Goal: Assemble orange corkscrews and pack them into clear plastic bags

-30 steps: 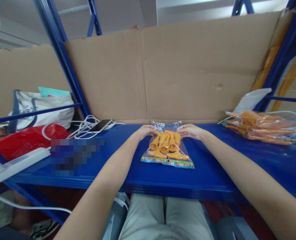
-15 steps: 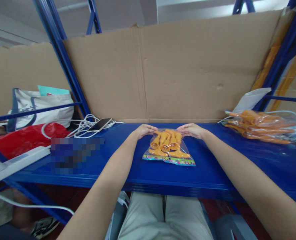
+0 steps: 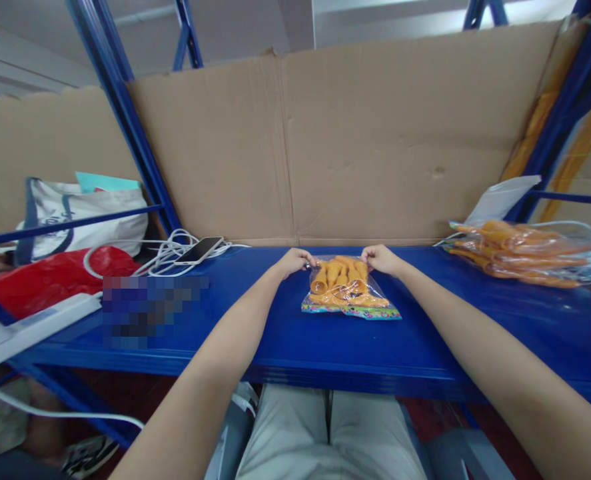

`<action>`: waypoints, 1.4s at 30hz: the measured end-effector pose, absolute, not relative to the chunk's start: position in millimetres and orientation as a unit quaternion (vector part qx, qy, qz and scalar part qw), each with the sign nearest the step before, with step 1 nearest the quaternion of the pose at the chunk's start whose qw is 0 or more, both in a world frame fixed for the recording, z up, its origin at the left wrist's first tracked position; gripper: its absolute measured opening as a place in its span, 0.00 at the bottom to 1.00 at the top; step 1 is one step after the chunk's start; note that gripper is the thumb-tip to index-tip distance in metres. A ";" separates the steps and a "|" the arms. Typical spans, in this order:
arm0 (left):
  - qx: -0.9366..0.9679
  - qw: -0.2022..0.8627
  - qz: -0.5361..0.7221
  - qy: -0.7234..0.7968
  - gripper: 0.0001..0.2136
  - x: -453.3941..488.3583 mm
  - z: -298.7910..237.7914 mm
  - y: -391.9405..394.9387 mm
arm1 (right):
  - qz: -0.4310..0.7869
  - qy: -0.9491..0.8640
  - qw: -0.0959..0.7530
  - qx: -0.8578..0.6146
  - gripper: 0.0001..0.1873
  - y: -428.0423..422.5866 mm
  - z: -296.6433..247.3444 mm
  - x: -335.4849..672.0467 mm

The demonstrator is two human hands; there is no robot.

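Observation:
A clear plastic bag (image 3: 348,308) with a colourful patterned strip along its near edge lies on the blue shelf (image 3: 285,353). Inside are several orange, hollow, horn-like pieces (image 3: 342,275). My left hand (image 3: 295,262) pinches the bag's far left corner between thumb and fingers. At the far right corner, my right hand (image 3: 381,259) is closed on the plastic in the same way. The exact kind of the orange pieces is not clear.
On the right lies a pile of similar filled bags (image 3: 520,253). To the left are a phone (image 3: 201,250), white cables (image 3: 162,257), a red bag (image 3: 60,277), a cloth bag (image 3: 90,223) and a power strip (image 3: 50,323). Cardboard (image 3: 365,147) stands behind.
The bag has shifted to the right and slightly away from me. My hands' fingers, stretched out at its far corners before, are now curled in and pinching them.

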State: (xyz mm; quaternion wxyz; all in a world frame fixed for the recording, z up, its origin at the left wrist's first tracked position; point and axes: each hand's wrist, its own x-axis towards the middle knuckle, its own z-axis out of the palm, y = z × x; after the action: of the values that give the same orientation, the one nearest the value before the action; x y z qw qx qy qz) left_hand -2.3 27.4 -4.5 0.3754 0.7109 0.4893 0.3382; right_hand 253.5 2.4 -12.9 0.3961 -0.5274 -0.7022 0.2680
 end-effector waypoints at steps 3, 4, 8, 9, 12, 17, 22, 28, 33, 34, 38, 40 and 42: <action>0.736 0.346 0.323 0.484 0.13 1.7 -5.0 27.8 | 0.128 -0.784 0.320 -0.517 0.11 3.7 -8.2 254.1; 0.748 0.334 0.316 0.478 0.13 3.2 -5.1 27.8 | 0.094 -0.799 0.294 -0.516 0.11 2.8 -5.9 253.7; 0.811 0.233 0.280 0.458 0.13 9.1 -5.4 25.7 | 0.028 -0.809 0.213 -0.548 0.12 -5.0 3.3 249.0; 0.822 0.197 0.275 0.459 0.13 10.5 -5.5 24.2 | 0.020 -0.805 0.198 -0.558 0.12 -7.3 5.1 247.3; 0.842 0.097 0.256 0.464 0.12 14.0 -5.2 18.4 | 0.004 -0.791 0.168 -0.589 0.15 -13.0 8.5 242.5; 0.872 -0.014 0.251 0.421 0.07 17.7 -1.6 13.5 | -0.005 -0.767 0.162 -0.621 0.16 -15.2 8.7 239.3; 0.900 -0.010 0.258 0.351 0.13 22.8 -1.2 15.6 | -0.044 -0.769 0.204 -0.604 0.12 -13.9 7.5 239.6; 0.912 -0.022 0.182 0.367 0.18 28.7 4.4 9.2 | -0.086 -0.806 0.186 -0.555 0.07 -14.8 9.1 236.7; 0.908 -0.018 0.114 0.403 0.19 35.3 13.4 -2.1 | -0.039 -0.797 0.205 -0.566 0.06 -14.7 9.0 231.9; 0.905 -0.013 0.108 0.411 0.20 36.4 14.3 -3.7 | -0.026 -0.793 0.207 -0.573 0.06 -14.9 8.8 230.9; 0.899 0.029 0.104 0.424 0.22 37.1 15.2 -4.9 | -0.012 -0.779 0.209 -0.592 0.05 -17.3 10.0 226.4; 0.900 0.066 0.100 0.420 0.23 35.3 15.2 -3.7 | -0.014 -0.774 0.212 -0.596 0.03 -19.2 11.9 223.8; 0.898 0.106 0.098 0.416 0.24 32.9 15.6 -3.2 | -0.005 -0.773 0.217 -0.596 0.03 -21.5 14.4 220.8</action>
State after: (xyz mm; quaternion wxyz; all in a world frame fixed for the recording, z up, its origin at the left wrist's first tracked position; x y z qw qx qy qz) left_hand 32.9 -3.2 15.6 0.1059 0.8980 0.4157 0.0978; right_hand 220.8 -21.5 14.4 0.2171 -0.5965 -0.7727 -0.0051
